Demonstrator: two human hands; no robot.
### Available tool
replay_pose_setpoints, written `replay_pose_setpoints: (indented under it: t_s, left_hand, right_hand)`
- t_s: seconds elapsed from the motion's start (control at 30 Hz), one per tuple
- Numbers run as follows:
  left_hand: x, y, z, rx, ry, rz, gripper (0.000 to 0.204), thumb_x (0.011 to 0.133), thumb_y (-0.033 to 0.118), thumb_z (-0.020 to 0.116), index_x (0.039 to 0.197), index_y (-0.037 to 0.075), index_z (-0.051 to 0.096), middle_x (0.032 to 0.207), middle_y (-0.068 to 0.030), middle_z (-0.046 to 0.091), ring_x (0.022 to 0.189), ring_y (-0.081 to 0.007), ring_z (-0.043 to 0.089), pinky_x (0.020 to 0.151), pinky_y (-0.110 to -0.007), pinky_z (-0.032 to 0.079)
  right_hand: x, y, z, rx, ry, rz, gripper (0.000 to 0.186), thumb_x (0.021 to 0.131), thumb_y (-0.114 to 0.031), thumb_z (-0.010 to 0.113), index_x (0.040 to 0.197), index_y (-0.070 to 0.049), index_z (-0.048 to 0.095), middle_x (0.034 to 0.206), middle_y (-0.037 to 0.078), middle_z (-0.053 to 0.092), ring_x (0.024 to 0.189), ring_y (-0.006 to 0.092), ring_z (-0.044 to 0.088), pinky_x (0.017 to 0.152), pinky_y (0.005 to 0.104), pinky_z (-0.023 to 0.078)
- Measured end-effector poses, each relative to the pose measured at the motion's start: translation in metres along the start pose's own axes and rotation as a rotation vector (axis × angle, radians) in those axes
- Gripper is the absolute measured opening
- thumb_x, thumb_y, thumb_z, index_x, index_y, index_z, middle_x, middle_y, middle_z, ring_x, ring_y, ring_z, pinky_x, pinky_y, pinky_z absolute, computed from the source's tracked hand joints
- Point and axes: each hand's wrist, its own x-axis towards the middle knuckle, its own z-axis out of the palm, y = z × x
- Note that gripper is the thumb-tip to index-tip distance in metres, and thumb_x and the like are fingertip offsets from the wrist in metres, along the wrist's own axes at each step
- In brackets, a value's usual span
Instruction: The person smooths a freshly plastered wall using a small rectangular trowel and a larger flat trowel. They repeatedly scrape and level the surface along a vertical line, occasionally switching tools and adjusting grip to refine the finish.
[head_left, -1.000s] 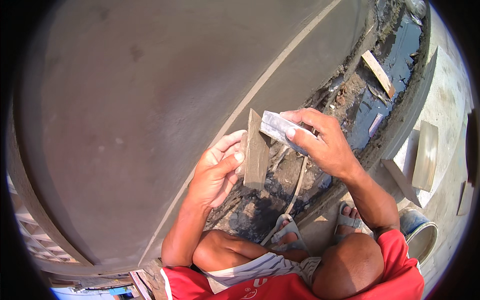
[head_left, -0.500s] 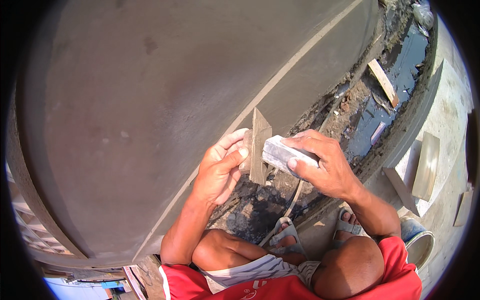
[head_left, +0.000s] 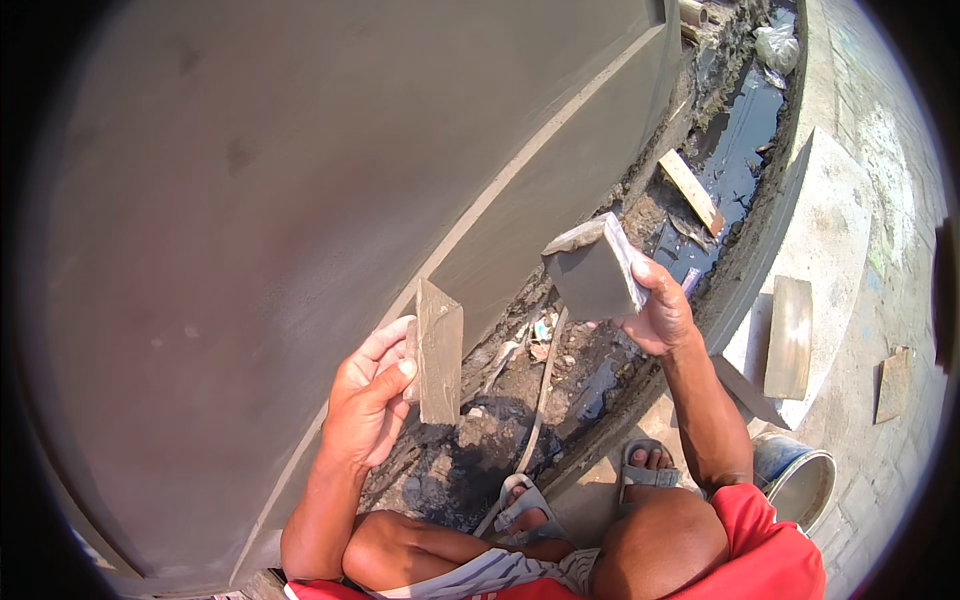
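My left hand [head_left: 362, 400] grips the back of a small plastering float [head_left: 440, 355], fingers and thumb closed on its handle. The float's board stands on edge, coated in grey cement. To the right, my right hand [head_left: 662, 312] holds a pale block [head_left: 598, 278] with a flat grey face turned toward me. Wet-looking mortar lies along its upper edge. Some of that hand's fingers are hidden behind the block. Float and block are apart. A smooth grey cement wall [head_left: 250, 250] with a pale diagonal strip [head_left: 490, 210] rises on my left.
Below my hands runs a muddy ditch with dark water [head_left: 745, 130], a wooden plank [head_left: 690, 190] and a thin pole [head_left: 545, 400]. On the right, a curved-faced piece [head_left: 790, 335] rests on a pale slab [head_left: 825, 220]. A bucket [head_left: 800, 480] stands near my right knee.
My hands have drawn apart. The block has moved away from the float, up and right, and turned to show its flat grey face. My left hand has shifted left and down in view.
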Motion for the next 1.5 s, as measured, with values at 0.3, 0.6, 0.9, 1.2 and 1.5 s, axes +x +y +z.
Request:
replay_pose_setpoints:
  t_s: [0.3, 0.6, 0.9, 1.2, 1.5]
  left_hand:
    - [-0.004, -0.001, 0.004, 0.081, 0.023, 0.025, 0.054, 0.085, 0.005, 0.066, 0.134, -0.002, 0.046, 0.114, -0.0069, 0.062, 0.078, -0.0033, 0.056, 0.054, -0.016, 0.039]
    - [-0.014, 0.004, 0.001, 0.074, 0.024, 0.017, 0.056, 0.084, 0.003, 0.066, 0.135, -0.004, 0.043, 0.119, -0.0123, 0.058, 0.096, -0.0119, 0.06, 0.072, -0.021, 0.048]
    - [-0.025, 0.007, -0.008, 0.053, 0.035, 0.03, 0.055, 0.086, 0.0, 0.065, 0.135, -0.006, 0.042, 0.12, -0.0148, 0.056, 0.1, -0.0162, 0.06, 0.086, -0.027, 0.05]
    - [-0.024, 0.008, -0.004, 0.045, 0.045, 0.054, 0.055, 0.086, 0.0, 0.065, 0.135, -0.008, 0.041, 0.12, -0.0164, 0.056, 0.106, -0.0211, 0.061, 0.091, -0.032, 0.049]
    - [-0.022, 0.007, -0.002, 0.057, 0.036, 0.055, 0.057, 0.086, 0.001, 0.066, 0.136, -0.007, 0.041, 0.12, -0.017, 0.056, 0.106, -0.0217, 0.061, 0.088, -0.031, 0.051]
  right_hand:
    - [0.06, -0.046, -0.049, -0.284, 0.292, -0.492, 0.072, 0.077, -0.007, 0.066, 0.142, -0.002, 0.035, 0.13, 0.012, 0.051, 0.12, 0.0205, 0.052, 0.102, 0.0375, 0.045]
    - [0.128, -0.043, -0.069, -0.883, 0.3, -0.72, 0.071, 0.077, -0.006, 0.07, 0.141, -0.007, 0.04, 0.139, 0.013, 0.04, 0.132, 0.0275, 0.04, 0.107, 0.0467, 0.04]
    - [0.142, -0.041, -0.086, -0.92, 0.446, -0.773, 0.072, 0.076, -0.007, 0.071, 0.141, -0.012, 0.041, 0.14, 0.009, 0.04, 0.133, 0.0281, 0.039, 0.107, 0.0494, 0.039]
    - [0.144, -0.049, -0.083, -0.857, 0.375, -0.798, 0.07, 0.078, -0.006, 0.069, 0.141, -0.007, 0.039, 0.139, 0.014, 0.04, 0.134, 0.029, 0.038, 0.109, 0.0499, 0.038]
    - [0.159, -0.054, -0.081, -1.09, 0.448, -0.871, 0.068, 0.075, -0.007, 0.073, 0.137, -0.013, 0.047, 0.139, 0.012, 0.041, 0.129, 0.0275, 0.044, 0.103, 0.0457, 0.045]
